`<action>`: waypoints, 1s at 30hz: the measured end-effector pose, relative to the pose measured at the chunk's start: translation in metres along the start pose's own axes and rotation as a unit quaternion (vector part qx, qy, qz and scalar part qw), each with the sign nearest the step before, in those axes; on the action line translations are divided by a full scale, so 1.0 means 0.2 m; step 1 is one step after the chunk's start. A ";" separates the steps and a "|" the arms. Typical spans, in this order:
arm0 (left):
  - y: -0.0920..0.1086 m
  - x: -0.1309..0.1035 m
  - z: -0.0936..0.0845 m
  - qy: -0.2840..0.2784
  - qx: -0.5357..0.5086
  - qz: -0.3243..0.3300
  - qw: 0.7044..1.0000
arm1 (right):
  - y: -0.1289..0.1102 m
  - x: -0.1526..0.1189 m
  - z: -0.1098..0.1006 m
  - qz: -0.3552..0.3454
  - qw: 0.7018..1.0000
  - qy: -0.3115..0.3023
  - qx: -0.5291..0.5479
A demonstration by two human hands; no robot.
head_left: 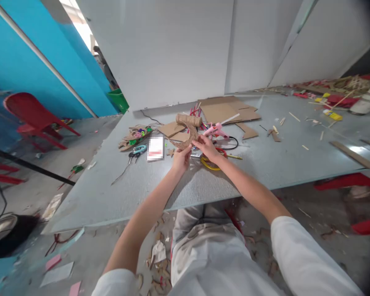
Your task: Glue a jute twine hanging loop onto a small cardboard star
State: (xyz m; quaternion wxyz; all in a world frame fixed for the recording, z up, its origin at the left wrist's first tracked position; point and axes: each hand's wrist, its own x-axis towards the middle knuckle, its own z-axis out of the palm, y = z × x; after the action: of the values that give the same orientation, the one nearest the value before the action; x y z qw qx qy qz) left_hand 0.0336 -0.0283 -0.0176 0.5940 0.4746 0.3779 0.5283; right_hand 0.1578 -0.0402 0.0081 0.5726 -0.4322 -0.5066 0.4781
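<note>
Person is wearing a white shirt [209, 267], plain cloth bunching into soft folds near the waist. Left sleeve [115, 283] and right sleeve [305, 250]: white, short, loose, ending around the elbows. Grey trousers [188, 216] showing, creasing. Left hand [182, 159], right hand [206, 149] going bare.

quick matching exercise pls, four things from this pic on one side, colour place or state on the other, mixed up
1. crescent-shaped piece
2. twine spool
3. chair left of the table
4. bin

A. red, standing on the floor
B. green, near the blue wall
C. held in the left hand and right hand
D. lying on its side on the table, beyond the hands

Pairs: 1-C, 2-D, 3-A, 4-B
</note>
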 end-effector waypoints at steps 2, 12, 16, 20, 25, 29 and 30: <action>0.00 0.00 0.01 0.003 0.011 0.005 1.000 | -0.01 0.00 -0.01 -0.016 1.000 0.006 -0.008; 0.15 0.14 -0.24 0.134 0.075 0.056 0.987 | -0.06 0.10 -0.17 -0.071 0.990 0.116 -0.038; 0.16 0.17 -0.31 0.150 0.090 0.042 0.984 | -0.03 0.12 -0.22 -0.038 0.992 0.115 -0.048; 0.16 0.17 -0.33 0.119 0.093 0.007 0.988 | 0.01 0.12 -0.24 -0.011 0.993 0.103 -0.052; 0.16 0.16 -0.30 0.063 0.101 -0.009 0.993 | -0.03 0.10 -0.21 -0.017 0.994 0.098 -0.047; 0.16 0.15 -0.28 0.046 0.121 0.000 0.992 | -0.17 0.06 -0.25 -0.050 0.991 0.123 -0.023; 0.17 0.15 -0.27 0.045 0.127 0.004 0.991 | -0.21 0.04 -0.28 -0.060 0.989 0.135 -0.016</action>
State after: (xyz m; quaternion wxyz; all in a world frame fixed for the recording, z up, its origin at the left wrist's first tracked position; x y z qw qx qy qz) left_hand -0.0226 0.0103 0.0014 0.5091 0.5239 0.4663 0.4989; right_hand 0.2188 -0.0406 0.0451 0.6561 -0.4710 -0.4575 0.3721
